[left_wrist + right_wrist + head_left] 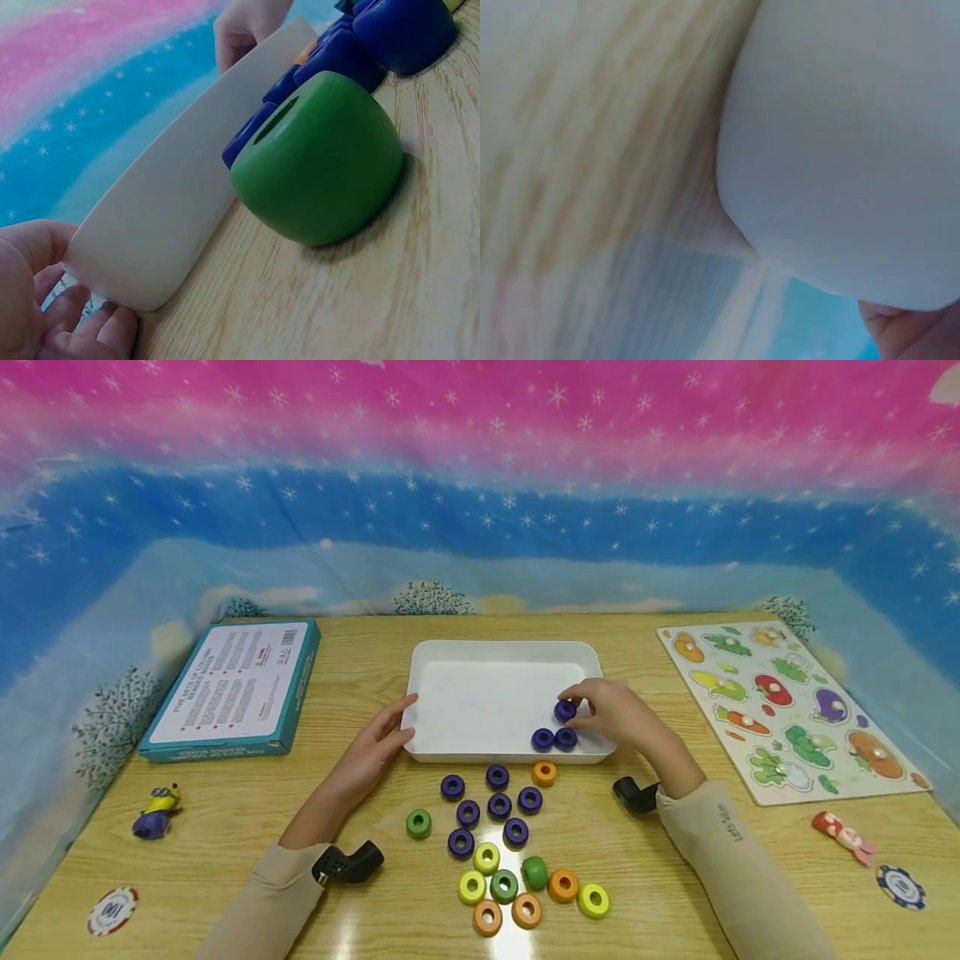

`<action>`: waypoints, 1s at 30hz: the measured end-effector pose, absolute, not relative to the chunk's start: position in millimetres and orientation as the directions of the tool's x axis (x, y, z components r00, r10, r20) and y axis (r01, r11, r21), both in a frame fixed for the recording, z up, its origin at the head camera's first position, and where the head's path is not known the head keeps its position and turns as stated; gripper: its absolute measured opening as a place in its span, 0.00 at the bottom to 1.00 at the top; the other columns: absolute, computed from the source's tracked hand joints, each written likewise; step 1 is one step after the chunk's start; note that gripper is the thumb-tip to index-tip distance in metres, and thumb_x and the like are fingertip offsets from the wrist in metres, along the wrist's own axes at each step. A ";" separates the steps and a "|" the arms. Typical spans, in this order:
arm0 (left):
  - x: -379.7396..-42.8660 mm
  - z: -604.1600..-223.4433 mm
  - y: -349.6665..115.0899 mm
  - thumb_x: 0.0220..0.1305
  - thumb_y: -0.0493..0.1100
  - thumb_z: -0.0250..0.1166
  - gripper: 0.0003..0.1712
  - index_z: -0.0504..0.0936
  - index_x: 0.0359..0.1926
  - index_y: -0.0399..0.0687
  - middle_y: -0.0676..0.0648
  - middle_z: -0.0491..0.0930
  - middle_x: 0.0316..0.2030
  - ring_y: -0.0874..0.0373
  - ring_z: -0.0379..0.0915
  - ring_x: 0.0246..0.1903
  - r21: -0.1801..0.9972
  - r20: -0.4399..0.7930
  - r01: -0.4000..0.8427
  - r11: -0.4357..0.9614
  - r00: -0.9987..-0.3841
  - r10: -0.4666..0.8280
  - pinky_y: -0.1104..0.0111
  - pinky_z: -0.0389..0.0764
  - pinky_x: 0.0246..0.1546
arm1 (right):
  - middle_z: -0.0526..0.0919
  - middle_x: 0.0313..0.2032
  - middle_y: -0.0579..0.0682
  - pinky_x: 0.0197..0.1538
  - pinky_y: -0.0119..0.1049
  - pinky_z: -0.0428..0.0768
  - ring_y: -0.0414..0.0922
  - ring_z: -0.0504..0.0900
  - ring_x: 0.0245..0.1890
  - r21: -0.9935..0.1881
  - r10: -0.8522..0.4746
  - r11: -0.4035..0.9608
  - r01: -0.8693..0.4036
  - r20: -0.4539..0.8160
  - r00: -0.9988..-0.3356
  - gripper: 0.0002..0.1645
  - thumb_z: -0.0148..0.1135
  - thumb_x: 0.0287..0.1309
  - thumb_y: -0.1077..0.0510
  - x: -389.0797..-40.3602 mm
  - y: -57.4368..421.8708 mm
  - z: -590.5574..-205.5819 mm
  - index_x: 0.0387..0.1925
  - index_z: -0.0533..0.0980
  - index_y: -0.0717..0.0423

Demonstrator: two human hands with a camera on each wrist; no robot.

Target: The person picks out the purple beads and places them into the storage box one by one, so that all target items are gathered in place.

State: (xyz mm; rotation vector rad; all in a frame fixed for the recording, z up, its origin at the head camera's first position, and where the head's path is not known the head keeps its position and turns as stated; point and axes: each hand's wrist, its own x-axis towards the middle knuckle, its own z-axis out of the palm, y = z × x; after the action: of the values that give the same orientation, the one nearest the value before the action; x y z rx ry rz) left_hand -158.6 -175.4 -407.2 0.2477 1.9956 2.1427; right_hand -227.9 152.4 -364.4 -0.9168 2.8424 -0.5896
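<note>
In the head view a white tray [480,710] lies on the table, two purple beads [554,739] in its near right corner. My right hand [618,714] reaches over the tray's right side and pinches another purple bead [565,711] between thumb and fingers, just behind those two. At the left end, my left hand [367,756] holds the tray by its edge. The left wrist view shows that thumb at the rim of the tray [165,195] and the other fingers curled low against its end. In the right wrist view the tray wall [847,150] hides the held bead.
Before the tray lie several purple beads [499,807], with green [418,823], yellow [594,901] and orange [487,917] ones. A teal box [225,685] stands left, a vegetable puzzle board [787,710] right. Small figures [156,812] and poker chips [113,911] lie toward both sides.
</note>
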 end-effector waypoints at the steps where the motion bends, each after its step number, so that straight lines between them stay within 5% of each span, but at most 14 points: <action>1: -159.0 -407.4 -175.2 0.61 0.39 0.48 0.27 0.54 0.62 0.49 0.53 0.40 0.62 0.64 0.36 0.60 0.997 -0.014 -0.033 -0.066 -0.965 0.264 0.66 0.47 0.56 | 0.76 0.34 0.48 0.33 0.37 0.70 0.43 0.72 0.32 -0.373 -0.580 0.752 -0.544 0.020 -0.815 0.20 0.63 0.43 0.60 -227.6 152.2 -364.3 0.43 0.75 0.56; 8: -160.9 -407.5 -173.2 0.61 0.39 0.48 0.28 0.53 0.62 0.48 0.53 0.40 0.62 0.64 0.35 0.60 0.998 -0.002 -0.020 -0.064 -0.960 0.278 0.66 0.47 0.56 | 0.76 0.36 0.48 0.34 0.37 0.69 0.44 0.70 0.34 -0.326 -0.571 0.778 -0.537 -0.011 -0.821 0.20 0.63 0.44 0.60 -225.3 153.4 -365.8 0.43 0.75 0.54; 14: -159.9 -407.4 -173.0 0.62 0.37 0.47 0.27 0.53 0.62 0.48 0.53 0.40 0.63 0.63 0.35 0.60 0.998 -0.011 -0.029 -0.064 -0.963 0.270 0.66 0.47 0.56 | 0.74 0.41 0.51 0.33 0.37 0.69 0.45 0.70 0.34 -0.400 -0.579 0.750 -0.527 -0.009 -0.816 0.26 0.63 0.43 0.59 -222.4 155.4 -362.4 0.49 0.71 0.56; 21: -157.6 -404.9 -174.2 0.62 0.36 0.46 0.27 0.53 0.62 0.47 0.53 0.39 0.63 0.62 0.35 0.60 0.997 -0.029 -0.045 -0.058 -0.966 0.257 0.65 0.47 0.56 | 0.71 0.42 0.53 0.28 0.35 0.67 0.46 0.69 0.30 -0.429 -0.605 0.677 -0.598 0.140 -0.784 0.25 0.63 0.43 0.57 -212.6 156.6 -342.9 0.47 0.71 0.55; 25: -157.0 -403.1 -173.7 0.62 0.37 0.47 0.27 0.53 0.62 0.48 0.52 0.39 0.63 0.62 0.35 0.60 0.998 -0.030 -0.042 -0.044 -0.967 0.254 0.65 0.47 0.56 | 0.75 0.36 0.49 0.24 0.32 0.67 0.40 0.68 0.25 -0.500 -0.682 0.551 -0.669 0.194 -0.706 0.22 0.63 0.43 0.54 -203.7 150.2 -338.0 0.44 0.74 0.53; 30: -156.7 -402.6 -173.1 0.62 0.37 0.47 0.27 0.53 0.62 0.47 0.51 0.39 0.63 0.61 0.34 0.60 0.998 -0.029 -0.041 -0.040 -0.967 0.254 0.64 0.47 0.56 | 0.76 0.32 0.44 0.23 0.29 0.68 0.35 0.68 0.21 -0.601 -0.827 0.410 -0.686 0.072 -0.558 0.21 0.63 0.43 0.52 -188.0 135.2 -343.9 0.43 0.74 0.50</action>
State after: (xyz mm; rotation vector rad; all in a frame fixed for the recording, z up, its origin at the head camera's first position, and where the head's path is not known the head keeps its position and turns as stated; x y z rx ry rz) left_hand -156.7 -173.1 -402.6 0.2291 2.0222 2.1162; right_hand -188.0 135.2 -343.9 -1.3307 2.4310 -0.8665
